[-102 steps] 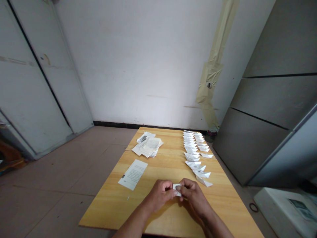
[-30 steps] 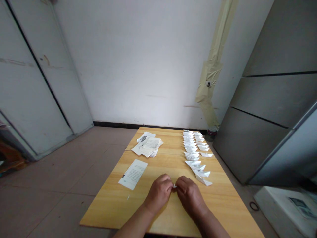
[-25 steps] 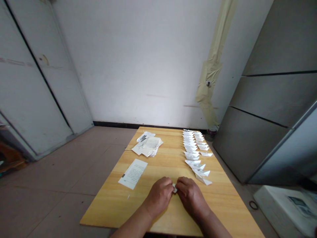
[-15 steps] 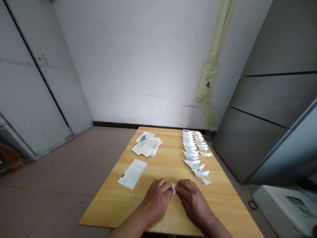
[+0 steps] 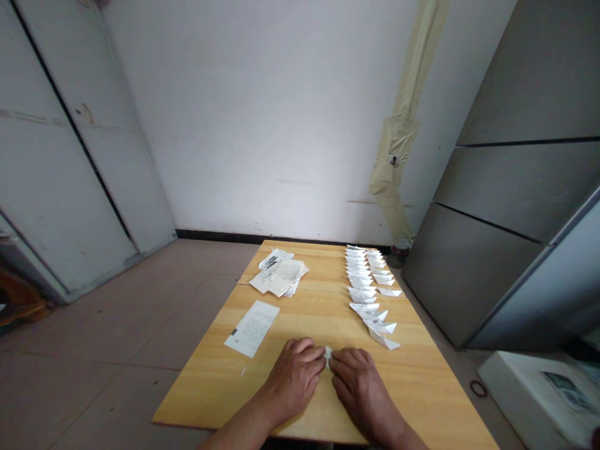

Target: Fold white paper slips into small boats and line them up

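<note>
A small folded white paper (image 5: pixel 328 353) sits low over the wooden table (image 5: pixel 210 390), between the fingertips of my two hands. My left hand (image 5: pixel 293 380) lies palm down with its fingers against the paper's left side. My right hand (image 5: pixel 359 389) touches the paper's right side in the same way. Most of the paper is hidden by my fingers. Two rows of folded white paper boats (image 5: pixel 363 294) run along the table's right half, just beyond my right hand.
A printed sheet (image 5: pixel 252 329) lies left of my hands, and a loose pile of printed papers (image 5: pixel 279 276) lies at the table's far left. A dark jar (image 5: pixel 399 255) stands past the far corner. Grey cabinets (image 5: pixel 497 244) flank the right side; a white box (image 5: pixel 539 400) sits on the floor.
My hands have dropped lower and flattened toward the table, with the folded paper now low between their fingertips. Earlier they pinched it higher up. The paper boats have not moved.
</note>
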Tool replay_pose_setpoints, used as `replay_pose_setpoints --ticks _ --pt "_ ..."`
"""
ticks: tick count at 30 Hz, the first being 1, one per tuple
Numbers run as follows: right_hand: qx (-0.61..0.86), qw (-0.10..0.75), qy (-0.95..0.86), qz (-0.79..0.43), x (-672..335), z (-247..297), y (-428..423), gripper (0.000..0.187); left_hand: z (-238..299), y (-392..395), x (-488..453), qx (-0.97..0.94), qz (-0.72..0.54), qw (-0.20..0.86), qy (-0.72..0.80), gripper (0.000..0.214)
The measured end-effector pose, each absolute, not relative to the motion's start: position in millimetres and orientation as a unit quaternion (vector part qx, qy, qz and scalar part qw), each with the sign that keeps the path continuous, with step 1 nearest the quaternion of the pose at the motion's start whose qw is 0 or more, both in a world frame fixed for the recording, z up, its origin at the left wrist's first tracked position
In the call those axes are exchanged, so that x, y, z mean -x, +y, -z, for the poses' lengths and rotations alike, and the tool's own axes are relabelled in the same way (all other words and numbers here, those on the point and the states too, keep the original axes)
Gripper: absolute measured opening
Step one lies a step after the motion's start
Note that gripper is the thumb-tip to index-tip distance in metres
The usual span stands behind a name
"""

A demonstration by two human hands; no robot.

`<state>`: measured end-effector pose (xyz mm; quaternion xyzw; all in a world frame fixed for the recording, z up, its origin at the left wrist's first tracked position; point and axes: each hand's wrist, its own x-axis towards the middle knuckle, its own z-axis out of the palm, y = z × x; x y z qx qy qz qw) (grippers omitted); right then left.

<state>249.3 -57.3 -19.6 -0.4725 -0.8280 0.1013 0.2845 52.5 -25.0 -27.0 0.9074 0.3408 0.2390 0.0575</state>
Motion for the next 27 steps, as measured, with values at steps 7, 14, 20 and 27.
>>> replay_pose_setpoints --ticks 7,14,20,27 --pt "0.532 0.416 -0.717 -0.174 -260.6 32.1 -48.8 0.028 26.9 -24.9 -53.1 -0.902 -0.253 0.078 0.34 0.03" --pt "0.537 0.356 -0.756 -0.112 -250.3 33.0 -42.7 0.038 26.7 -25.1 -53.3 -0.907 -0.241 0.067 0.338 0.028" --pt "0.548 0.342 -0.756 -0.105 -245.2 31.4 -40.1 0.044 24.0 -25.3 -53.5 -0.916 -0.216 0.035 0.337 0.026" --pt "0.551 0.322 -0.762 -0.112 -246.9 28.6 -39.0 0.042 27.9 -24.6 -53.4 -0.917 -0.215 0.022 0.334 0.026"
